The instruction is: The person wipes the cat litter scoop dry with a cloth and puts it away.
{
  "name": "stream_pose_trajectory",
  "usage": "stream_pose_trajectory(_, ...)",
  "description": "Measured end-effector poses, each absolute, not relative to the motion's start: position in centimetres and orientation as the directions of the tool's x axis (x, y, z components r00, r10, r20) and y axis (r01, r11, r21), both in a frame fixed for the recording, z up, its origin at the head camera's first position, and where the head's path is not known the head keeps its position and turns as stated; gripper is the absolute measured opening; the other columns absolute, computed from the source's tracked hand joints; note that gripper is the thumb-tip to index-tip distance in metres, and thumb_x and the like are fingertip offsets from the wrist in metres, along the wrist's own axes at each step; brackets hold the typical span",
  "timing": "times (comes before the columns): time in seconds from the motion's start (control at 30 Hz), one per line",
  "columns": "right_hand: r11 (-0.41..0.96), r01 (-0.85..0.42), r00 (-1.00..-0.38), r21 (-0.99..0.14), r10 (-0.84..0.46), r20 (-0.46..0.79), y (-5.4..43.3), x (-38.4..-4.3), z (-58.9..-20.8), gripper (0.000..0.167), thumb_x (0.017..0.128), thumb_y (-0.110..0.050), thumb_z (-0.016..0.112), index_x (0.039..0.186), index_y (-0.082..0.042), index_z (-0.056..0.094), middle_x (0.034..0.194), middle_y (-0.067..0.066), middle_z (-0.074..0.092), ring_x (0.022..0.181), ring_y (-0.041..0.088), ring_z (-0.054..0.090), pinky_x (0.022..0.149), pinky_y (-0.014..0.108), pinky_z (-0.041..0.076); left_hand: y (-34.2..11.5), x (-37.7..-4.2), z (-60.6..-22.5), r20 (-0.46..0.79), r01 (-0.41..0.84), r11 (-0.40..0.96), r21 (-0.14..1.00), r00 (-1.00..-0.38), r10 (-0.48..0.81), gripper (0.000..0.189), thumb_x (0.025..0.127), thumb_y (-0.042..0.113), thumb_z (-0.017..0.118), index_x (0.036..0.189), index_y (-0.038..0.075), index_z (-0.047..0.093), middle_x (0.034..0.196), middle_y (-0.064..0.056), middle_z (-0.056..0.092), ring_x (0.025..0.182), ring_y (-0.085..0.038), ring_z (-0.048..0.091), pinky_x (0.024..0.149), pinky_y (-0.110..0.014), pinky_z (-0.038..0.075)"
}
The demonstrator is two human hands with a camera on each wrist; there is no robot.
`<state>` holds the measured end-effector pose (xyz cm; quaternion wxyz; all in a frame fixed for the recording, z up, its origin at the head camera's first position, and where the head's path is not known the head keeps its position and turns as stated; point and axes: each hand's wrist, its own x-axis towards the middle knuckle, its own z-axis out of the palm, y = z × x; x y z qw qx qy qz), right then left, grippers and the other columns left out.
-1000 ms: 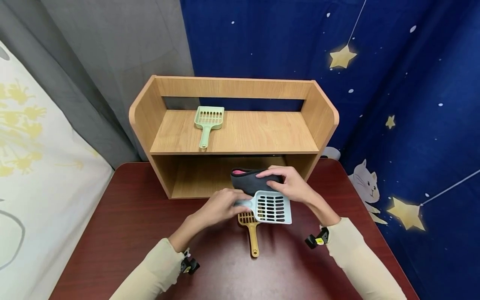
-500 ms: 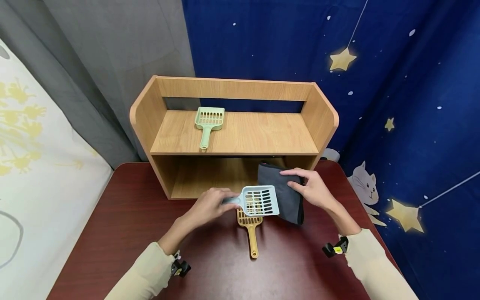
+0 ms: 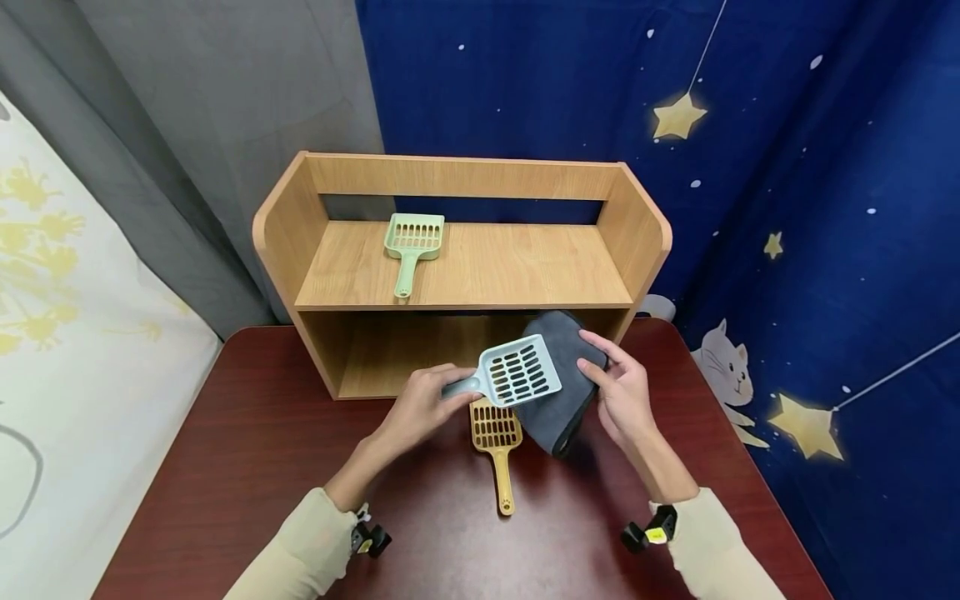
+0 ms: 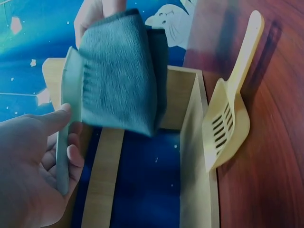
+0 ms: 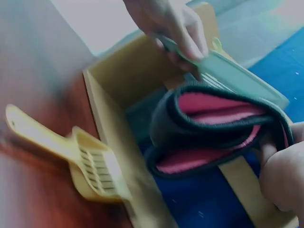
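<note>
My left hand grips a light blue litter scoop by its handle, the slotted head tilted and pointing right. A folded dark grey cloth is held by my right hand, pinched between thumb and fingers at its right edge. From the head, the scoop's head overlaps the cloth, which is behind it. In the left wrist view the cloth lies close against the scoop's slotted side. The right wrist view shows pink lining inside the cloth's folds. Below the blue scoop, a yellow litter scoop lies on the table.
A two-level wooden shelf stands at the back of the dark red table. On its upper level rests a green litter scoop, left of the middle. Curtains hang behind.
The cloth, first held sideways behind the scoop, swings out to the right, then comes back left behind the scoop's head. The blue scoop shifts left, then rises slightly and tilts. Both other scoops stay put.
</note>
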<state>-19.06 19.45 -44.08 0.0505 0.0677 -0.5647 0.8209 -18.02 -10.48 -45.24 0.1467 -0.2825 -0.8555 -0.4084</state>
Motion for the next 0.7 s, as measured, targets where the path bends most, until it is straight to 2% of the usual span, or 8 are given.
stream_pose_trajectory(0.17,-0.476,-0.098,-0.995,-0.874,0.065,0.076,16.2,-18.5,-45.6,0.050,0.097,0.020,0.054,0.146,0.008,0.056,0.123,0.006,0.074,0.113,0.014,0.070,0.088,0.027,0.060,-9.3,-18.0,-45.5,0.532,0.618,0.447,0.647,-0.786,0.315,0.035,0.086,0.008,0.088,0.118,-0.004,0.078,0.093,-0.009,0.076,0.076,-0.014,0.061,0.067,-0.034,0.055)
stream_pose_trajectory(0.37,-0.552,0.002,-0.999,-0.834,0.041,-0.029,12.7,-17.5,-46.8,0.056,0.093,0.025,0.042,0.146,0.010,0.047,0.118,-0.003,0.073,0.107,0.009,0.069,0.085,0.024,0.058,-8.4,-17.9,-45.5,0.557,0.622,0.400,0.673,-0.782,0.279,0.035,0.086,0.008,0.088,0.117,-0.003,0.079,0.094,-0.009,0.077,0.074,-0.011,0.059,0.065,-0.027,0.052)
stream_pose_trajectory(0.57,-0.575,0.014,-0.999,-0.818,0.034,-0.041,13.1,-17.4,-46.7,0.055,0.095,0.024,0.041,0.147,0.008,0.046,0.117,-0.001,0.075,0.105,0.010,0.072,0.085,0.026,0.060,-8.8,-17.7,-45.3,0.524,0.604,0.422,0.676,-0.797,0.301,0.036,0.086,0.010,0.089,0.118,-0.002,0.079,0.095,-0.008,0.077,0.073,-0.011,0.058,0.065,-0.025,0.051)
stream_pose_trajectory(0.7,-0.562,-0.025,-0.999,-0.827,0.046,-0.001,15.3,-17.8,-45.7,0.051,0.100,0.020,0.047,0.149,0.008,0.051,0.125,0.005,0.074,0.112,0.014,0.072,0.088,0.028,0.060,-9.6,-17.4,-45.3,0.502,0.597,0.440,0.671,-0.802,0.323,0.036,0.087,0.011,0.088,0.119,-0.002,0.079,0.094,-0.007,0.077,0.073,-0.011,0.059,0.065,-0.025,0.052)
